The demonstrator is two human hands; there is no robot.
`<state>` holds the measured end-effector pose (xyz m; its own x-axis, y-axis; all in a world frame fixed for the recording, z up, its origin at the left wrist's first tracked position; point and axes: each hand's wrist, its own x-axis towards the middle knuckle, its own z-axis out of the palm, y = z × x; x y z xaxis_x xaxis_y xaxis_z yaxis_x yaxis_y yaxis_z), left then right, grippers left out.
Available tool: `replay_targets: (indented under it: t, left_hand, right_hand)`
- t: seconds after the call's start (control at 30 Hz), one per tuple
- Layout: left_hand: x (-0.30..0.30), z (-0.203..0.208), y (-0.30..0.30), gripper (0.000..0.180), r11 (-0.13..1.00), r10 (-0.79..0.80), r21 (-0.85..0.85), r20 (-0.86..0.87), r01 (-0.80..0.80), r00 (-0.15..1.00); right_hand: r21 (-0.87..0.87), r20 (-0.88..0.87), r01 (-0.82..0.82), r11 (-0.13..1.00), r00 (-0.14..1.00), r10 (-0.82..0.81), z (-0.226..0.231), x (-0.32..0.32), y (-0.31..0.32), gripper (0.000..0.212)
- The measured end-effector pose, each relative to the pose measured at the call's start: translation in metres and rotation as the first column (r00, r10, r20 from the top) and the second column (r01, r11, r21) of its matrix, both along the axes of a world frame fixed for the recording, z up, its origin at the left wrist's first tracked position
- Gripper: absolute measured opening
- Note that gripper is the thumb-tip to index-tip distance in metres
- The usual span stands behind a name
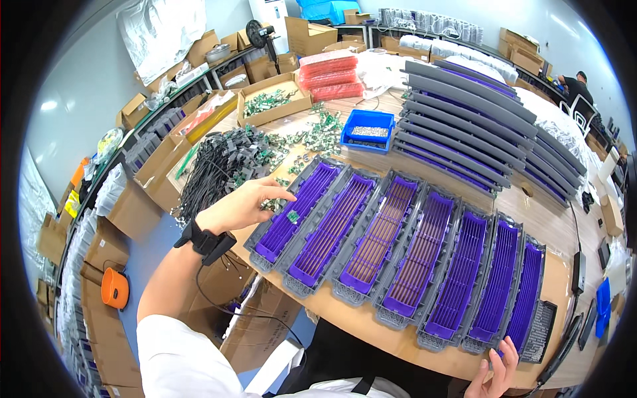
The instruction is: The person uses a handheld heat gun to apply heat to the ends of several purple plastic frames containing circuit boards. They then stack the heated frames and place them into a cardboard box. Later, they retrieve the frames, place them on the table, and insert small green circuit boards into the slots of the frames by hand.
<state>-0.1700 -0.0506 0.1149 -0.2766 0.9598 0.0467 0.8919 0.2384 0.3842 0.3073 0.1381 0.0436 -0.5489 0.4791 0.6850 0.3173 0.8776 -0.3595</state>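
My left hand (247, 204) is at the leftmost grey housing with a purple grille (306, 211). Its fingers are curled around small green circuit boards (271, 204), partly hidden by the fingers. One small green board (292, 217) lies on that grille, just below my fingertips. Side by side to the right lie several more grey housings with purple slatted grilles (418, 255). My right hand (496, 373) is by the near end of the rightmost housing (524, 292), fingers apart and holding nothing. A black device (211, 244) is strapped on my left wrist.
Beyond my left hand are bundled black cables (219, 162), loose green boards (322, 132) and a cardboard tray (275, 99). A blue bin (368, 131) holds small metal parts. Grey panels (458, 126) are stacked at the far right. A person (576, 87) sits in the background.
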Motion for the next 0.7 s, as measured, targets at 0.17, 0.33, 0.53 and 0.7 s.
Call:
replay_targets:
  t: [0.17, 0.33, 0.53, 0.7]
  left_hand:
    - [0.017, 0.007, 0.0, 0.049, 0.999, 0.016, 0.034, 0.01, -0.016, 1.0]
    - [0.043, 0.001, 0.026, 0.044, 0.992, -0.116, 0.044, 0.042, 0.114, 0.992]
    - [0.054, -0.002, 0.035, 0.044, 0.993, -0.112, 0.034, 0.034, 0.11, 0.993]
    - [0.079, 0.003, 0.054, 0.045, 0.979, -0.203, 0.034, 0.045, 0.201, 0.978]
  right_hand:
    - [0.003, -0.021, -0.001, 1.0, 1.0, 0.001, -0.004, 0.006, -0.001, 0.014]
    - [-0.062, -0.012, -0.016, 0.998, 1.0, 0.016, -0.016, 0.019, -0.003, 0.018]
    - [0.008, -0.083, -0.023, 1.0, 0.996, 0.024, -0.003, 0.016, -0.008, 0.014]
    - [-0.015, -0.115, -0.018, 1.0, 0.993, 0.016, -0.005, 0.017, -0.01, 0.014]
